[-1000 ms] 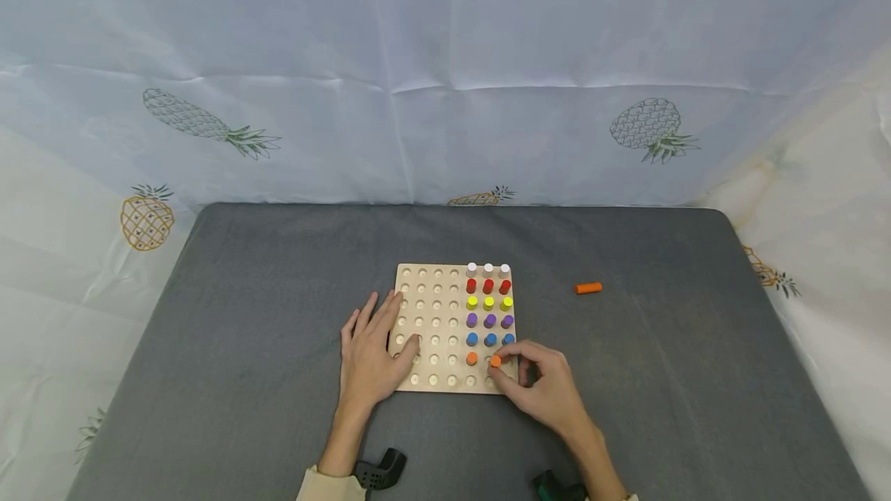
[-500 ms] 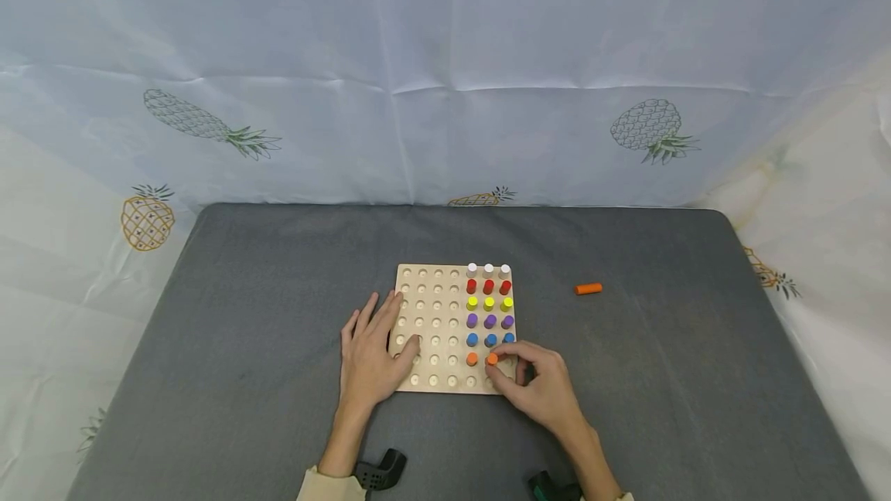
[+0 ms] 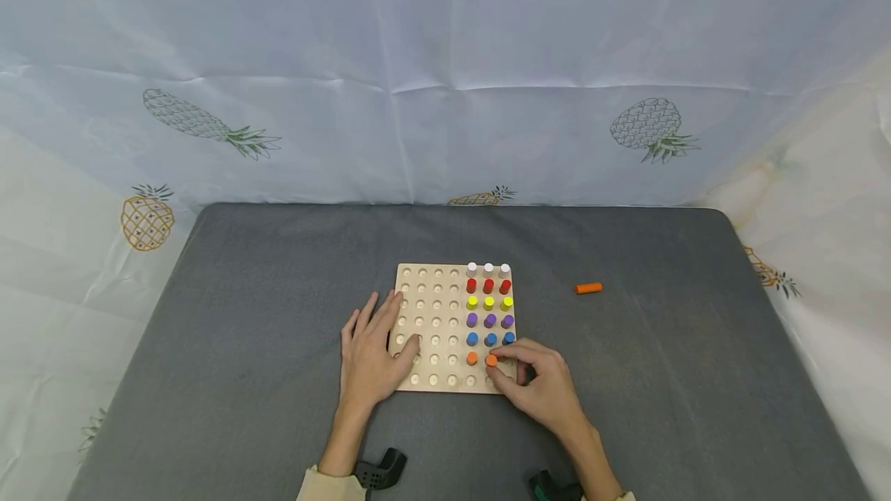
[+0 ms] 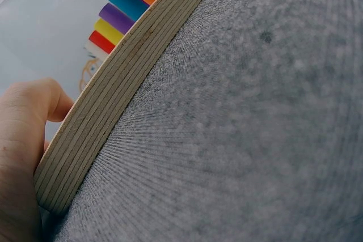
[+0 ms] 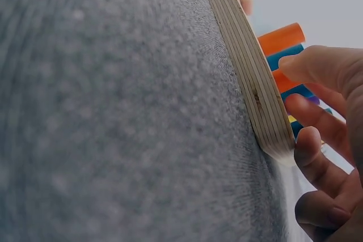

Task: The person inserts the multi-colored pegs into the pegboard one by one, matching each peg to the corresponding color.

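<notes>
A light wooden pegboard point(image 3: 443, 381) with rows of round holes lies on the grey cloth. My left hand point(image 3: 374, 362) rests on its left edge, fingers spread and thumb over the holes. With thumb and index finger my right hand point(image 3: 546, 385) pinches an orange peg point(image 3: 491, 360), which stands upright at the second hole of the orange row. Beside it on the left is another orange peg point(image 3: 472, 359). In the right wrist view the pinched orange peg point(image 5: 282, 81) is partly covered by the thumb, its lower end right at the board's top.
Behind the orange row stand three pegs each of blue point(image 3: 472, 339), purple point(image 3: 472, 320), yellow point(image 3: 472, 303), red point(image 3: 471, 285) and white point(image 3: 472, 270). A loose orange peg point(image 3: 588, 288) lies on the cloth-covered table point(image 3: 661, 377) right of the board.
My right hand has shifted slightly left with the orange peg, which now stands upright at the hole. The left hand has stayed in place.
</notes>
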Tool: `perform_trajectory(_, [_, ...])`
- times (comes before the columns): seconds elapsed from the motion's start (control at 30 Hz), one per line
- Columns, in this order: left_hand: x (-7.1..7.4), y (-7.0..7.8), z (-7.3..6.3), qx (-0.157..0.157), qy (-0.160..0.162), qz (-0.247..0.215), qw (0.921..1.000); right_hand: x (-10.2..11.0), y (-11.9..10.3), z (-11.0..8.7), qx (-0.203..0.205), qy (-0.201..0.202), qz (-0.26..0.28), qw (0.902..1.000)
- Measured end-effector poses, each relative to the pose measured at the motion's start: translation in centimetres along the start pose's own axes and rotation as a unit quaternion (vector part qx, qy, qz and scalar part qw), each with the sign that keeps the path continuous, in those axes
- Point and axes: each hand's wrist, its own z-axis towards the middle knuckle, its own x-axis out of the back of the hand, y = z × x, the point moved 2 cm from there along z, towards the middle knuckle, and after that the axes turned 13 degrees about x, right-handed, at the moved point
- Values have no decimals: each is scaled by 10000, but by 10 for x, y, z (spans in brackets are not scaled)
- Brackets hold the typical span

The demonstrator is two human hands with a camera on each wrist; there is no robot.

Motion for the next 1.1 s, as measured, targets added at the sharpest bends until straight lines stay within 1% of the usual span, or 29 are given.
perform_trajectory(0.37, [0,0,0,-3,13,48,10000,7,4,-1,45,-110,-73,9999])
perform_trajectory(0.53, [0,0,0,-26,24,38,10000,16,9,-1,181,-38,-103,9998])
perform_trajectory(0.67, [0,0,0,-40,37,48,10000,24,12,1,257,39,-243,9994])
perform_trajectory(0.87, [0,0,0,-54,54,32,10000,37,17,5,221,96,-560,9981])
perform_trajectory(1.1, [-1,0,0,-40,53,47,10000,49,29,12,169,75,-819,9965])
